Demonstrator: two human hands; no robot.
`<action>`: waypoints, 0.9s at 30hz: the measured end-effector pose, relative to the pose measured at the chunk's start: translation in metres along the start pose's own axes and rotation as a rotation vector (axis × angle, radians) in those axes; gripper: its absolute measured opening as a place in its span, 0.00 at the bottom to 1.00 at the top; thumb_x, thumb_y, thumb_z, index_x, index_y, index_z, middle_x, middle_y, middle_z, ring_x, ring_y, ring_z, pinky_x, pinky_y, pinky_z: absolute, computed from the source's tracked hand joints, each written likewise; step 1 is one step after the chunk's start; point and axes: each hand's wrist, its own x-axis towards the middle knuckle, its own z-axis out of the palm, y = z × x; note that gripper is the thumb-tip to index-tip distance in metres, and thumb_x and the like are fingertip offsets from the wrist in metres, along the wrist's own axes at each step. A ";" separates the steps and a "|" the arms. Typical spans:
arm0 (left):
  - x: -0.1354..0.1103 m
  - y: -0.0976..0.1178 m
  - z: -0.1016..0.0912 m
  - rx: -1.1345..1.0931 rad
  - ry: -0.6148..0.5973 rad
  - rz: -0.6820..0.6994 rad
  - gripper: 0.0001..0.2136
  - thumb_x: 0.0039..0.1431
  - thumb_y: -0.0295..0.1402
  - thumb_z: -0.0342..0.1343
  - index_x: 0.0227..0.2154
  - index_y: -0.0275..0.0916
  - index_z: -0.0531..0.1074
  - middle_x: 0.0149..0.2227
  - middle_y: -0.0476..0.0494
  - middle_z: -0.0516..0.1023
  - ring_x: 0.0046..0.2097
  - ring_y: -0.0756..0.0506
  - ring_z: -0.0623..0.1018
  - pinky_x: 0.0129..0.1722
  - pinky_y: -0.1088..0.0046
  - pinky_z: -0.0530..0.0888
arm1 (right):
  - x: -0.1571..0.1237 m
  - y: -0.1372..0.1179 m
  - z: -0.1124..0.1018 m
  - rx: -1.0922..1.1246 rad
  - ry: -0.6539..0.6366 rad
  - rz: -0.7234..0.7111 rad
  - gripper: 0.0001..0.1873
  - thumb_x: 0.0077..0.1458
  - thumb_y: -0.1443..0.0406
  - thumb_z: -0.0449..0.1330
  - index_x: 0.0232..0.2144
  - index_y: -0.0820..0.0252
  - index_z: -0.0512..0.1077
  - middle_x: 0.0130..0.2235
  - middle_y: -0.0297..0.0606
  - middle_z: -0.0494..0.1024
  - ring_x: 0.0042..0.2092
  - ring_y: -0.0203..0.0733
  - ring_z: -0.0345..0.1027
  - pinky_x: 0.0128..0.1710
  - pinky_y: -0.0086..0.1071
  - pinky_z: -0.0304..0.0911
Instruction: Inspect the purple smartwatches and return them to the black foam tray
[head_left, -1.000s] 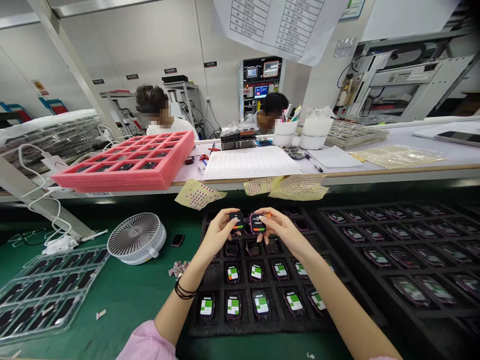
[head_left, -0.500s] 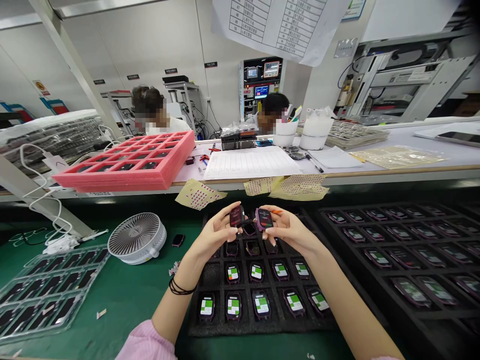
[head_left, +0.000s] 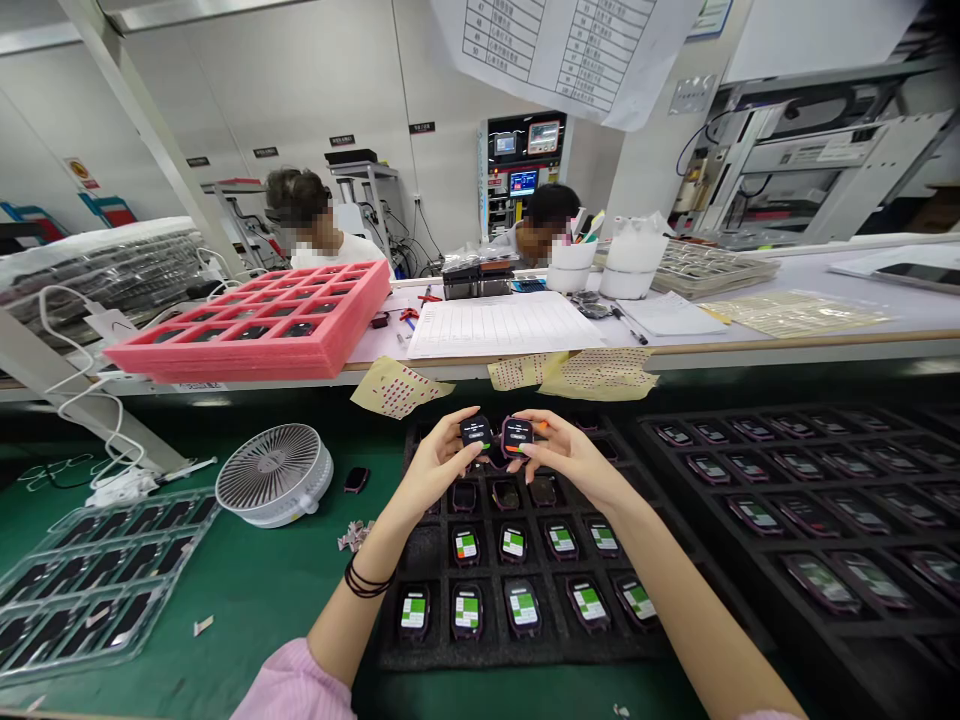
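My left hand (head_left: 435,462) grips a dark smartwatch body (head_left: 475,432) by its edges, thumb low on its screen. Beside it, my right hand (head_left: 568,455) holds a purple-edged smartwatch body (head_left: 517,436). Both lit screens face me, showing small white text on black, and the two watches are close together. They hang over a black foam tray (head_left: 442,655) whose pockets hold several more watch bodies. In the front rows, one such watch (head_left: 523,607) shows a green and white screen. My forearms frame this tray.
A second black tray of watches (head_left: 817,577) lies to the right. On the left are a white fan (head_left: 274,475), a lone watch (head_left: 356,480) and a clear plastic tray (head_left: 97,580). A pink foam tray (head_left: 315,357) sits on the shelf; two people work behind it.
Both watches have turned to face me more squarely, and their screens now show different text. My right hand has shifted slightly left, bringing its watch nearer the other.
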 end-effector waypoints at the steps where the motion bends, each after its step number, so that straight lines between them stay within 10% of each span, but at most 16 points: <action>1: 0.001 -0.001 0.000 0.012 0.006 0.001 0.24 0.58 0.38 0.57 0.56 0.39 0.62 0.44 0.41 0.73 0.37 0.49 0.75 0.26 0.79 0.66 | 0.001 0.002 0.000 -0.002 -0.003 -0.002 0.20 0.53 0.63 0.64 0.48 0.56 0.65 0.42 0.41 0.73 0.34 0.42 0.76 0.28 0.33 0.70; 10: 0.001 -0.001 0.005 0.013 0.071 -0.018 0.24 0.53 0.38 0.62 0.51 0.36 0.65 0.42 0.42 0.74 0.38 0.49 0.74 0.36 0.75 0.72 | 0.006 0.012 -0.003 -0.027 0.007 -0.022 0.21 0.53 0.58 0.63 0.47 0.58 0.66 0.39 0.40 0.74 0.31 0.42 0.76 0.25 0.32 0.70; 27: 0.002 0.002 0.006 0.080 0.114 -0.026 0.19 0.59 0.44 0.53 0.47 0.37 0.71 0.31 0.47 0.71 0.23 0.53 0.68 0.23 0.77 0.66 | 0.005 0.004 0.002 -0.046 0.105 0.039 0.17 0.55 0.53 0.60 0.39 0.59 0.69 0.26 0.32 0.73 0.23 0.39 0.73 0.20 0.28 0.64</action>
